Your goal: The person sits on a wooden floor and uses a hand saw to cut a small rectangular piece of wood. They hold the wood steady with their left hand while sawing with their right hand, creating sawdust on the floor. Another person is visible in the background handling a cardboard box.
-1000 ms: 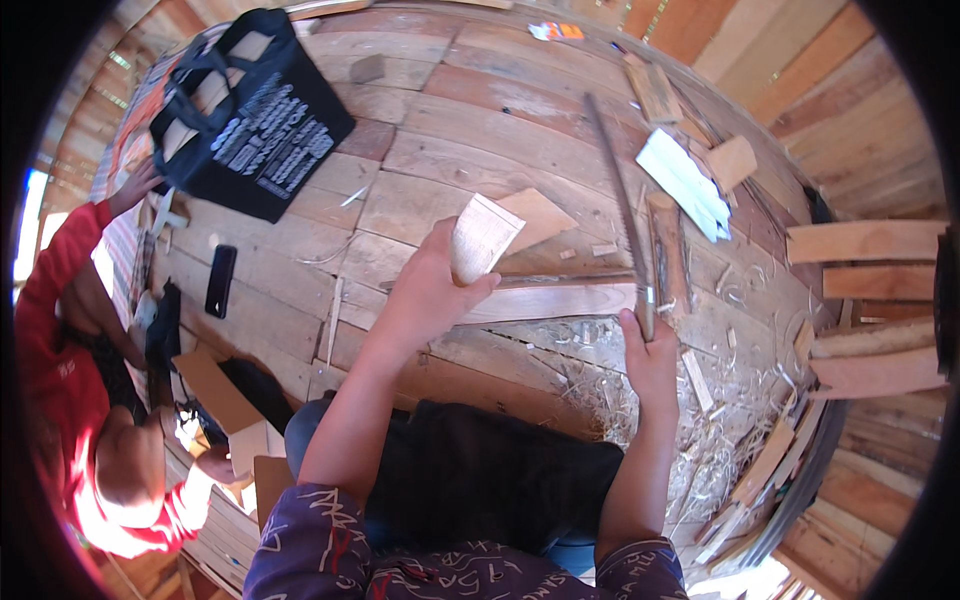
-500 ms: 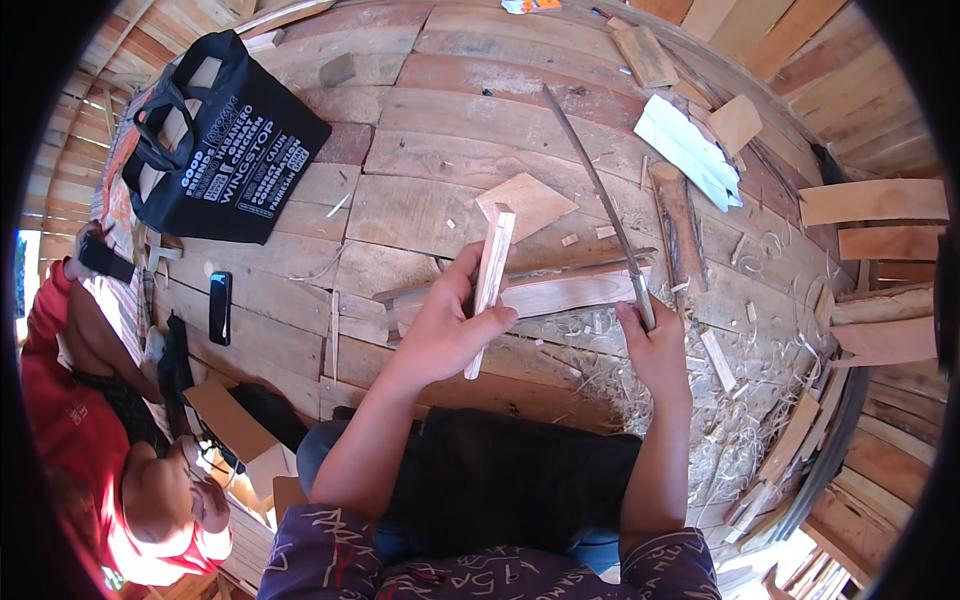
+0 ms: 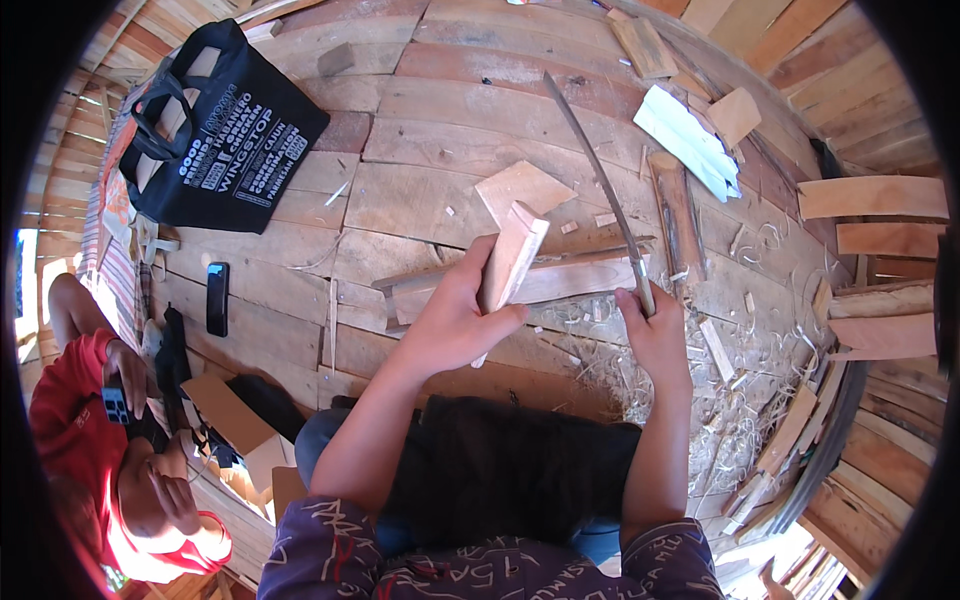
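In the middle of the head view, my left hand is closed around a short pale wooden stick with squared edges, its top end pointing away from me. My right hand grips the handle of a long thin-bladed machete. The blade points up and away, apart from the stick. Beyond both hands a long wooden block lies across the floorboards, partly hidden by my left hand. A flat square of wood rests just behind the stick.
Wood shavings litter the floor around my right arm. At the right are a rough log and white paper. A black tote bag and phone sit left. A person in red holds another phone nearby.
My left hand has turned the stick so a broader face shows. The machete has stayed nearly still. The person at the left has brought their phone lower and closer in.
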`<state>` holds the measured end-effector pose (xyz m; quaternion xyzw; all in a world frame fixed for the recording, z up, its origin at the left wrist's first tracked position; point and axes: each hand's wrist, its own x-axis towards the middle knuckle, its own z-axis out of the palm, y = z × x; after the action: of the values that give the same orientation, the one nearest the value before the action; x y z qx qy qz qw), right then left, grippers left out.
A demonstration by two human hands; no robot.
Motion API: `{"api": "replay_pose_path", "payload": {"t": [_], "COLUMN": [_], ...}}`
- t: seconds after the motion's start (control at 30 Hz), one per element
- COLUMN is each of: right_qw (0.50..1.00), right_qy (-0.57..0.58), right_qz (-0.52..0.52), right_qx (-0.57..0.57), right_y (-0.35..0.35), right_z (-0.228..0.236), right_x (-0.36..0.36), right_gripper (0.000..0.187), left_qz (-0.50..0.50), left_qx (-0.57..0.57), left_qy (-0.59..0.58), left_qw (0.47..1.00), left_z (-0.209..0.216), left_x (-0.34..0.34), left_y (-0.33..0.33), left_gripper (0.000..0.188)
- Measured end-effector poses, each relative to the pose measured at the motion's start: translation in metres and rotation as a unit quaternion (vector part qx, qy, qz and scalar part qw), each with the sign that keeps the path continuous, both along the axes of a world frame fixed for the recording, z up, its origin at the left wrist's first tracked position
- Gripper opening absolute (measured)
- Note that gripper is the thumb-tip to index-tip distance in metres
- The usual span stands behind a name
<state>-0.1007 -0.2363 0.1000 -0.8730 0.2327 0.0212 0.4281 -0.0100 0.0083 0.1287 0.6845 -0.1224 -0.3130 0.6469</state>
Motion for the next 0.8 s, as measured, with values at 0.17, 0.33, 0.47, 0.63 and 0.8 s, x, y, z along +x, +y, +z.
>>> {"api": "replay_pose_path", "payload": {"t": [0.17,0.33,0.47,0.63,0.8], "right_qw": [0.999,0.997,0.997,0.996,0.999], "right_qy": [-0.024,-0.059,-0.043,-0.051,-0.032], "right_qz": [-0.033,-0.042,-0.059,-0.06,-0.028], "right_qx": [-0.015,0.021,0.02,0.035,0.016], "right_y": [-0.011,-0.02,-0.027,-0.034,-0.041], "right_z": [0.014,0.018,0.03,0.026,0.021], "right_x": [-0.006,-0.01,-0.017,-0.021,-0.022], "right_gripper": [0.035,0.035,0.037,0.037,0.041], "left_qz": [-0.08,-0.095,-0.063,-0.023,0.049], "left_qx": [0.168,0.319,0.324,0.41,0.468], "left_qy": [-0.197,-0.4,-0.526,-0.494,-0.458], "left_qw": [0.963,0.854,0.784,0.766,0.754], "left_z": [-0.052,-0.09,-0.108,-0.122,-0.129], "left_x": [-0.016,-0.023,-0.02,0.001,0.006], "left_y": [-0.026,-0.05,-0.059,-0.071,-0.085], "left_gripper": [0.073,0.074,0.071,0.071,0.068]}}
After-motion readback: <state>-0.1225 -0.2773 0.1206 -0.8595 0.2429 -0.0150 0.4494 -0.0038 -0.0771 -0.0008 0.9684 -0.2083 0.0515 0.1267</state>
